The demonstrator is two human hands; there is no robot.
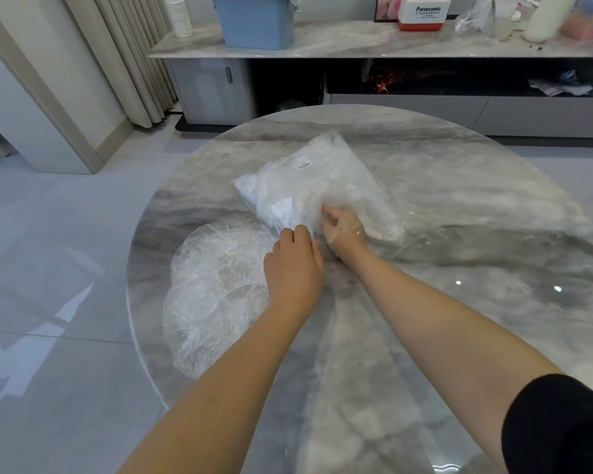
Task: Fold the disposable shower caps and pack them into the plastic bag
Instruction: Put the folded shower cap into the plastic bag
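Two bare forearms reach over the round marble bench [459, 186]. One left hand [293, 261] pinches the mouth of the single plastic bag [308, 179], while one right hand [344, 227] sits inside it, fingers curled on packed caps. One loose pile of shower caps [213, 295] lies just left, count unclear.

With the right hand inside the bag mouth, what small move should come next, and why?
Probably push deeper: the right hand is inside the clear plastic bag, whose opening the left hand holds. Afterwards, take the loose crinkled shower cap lying unpacked beside it.
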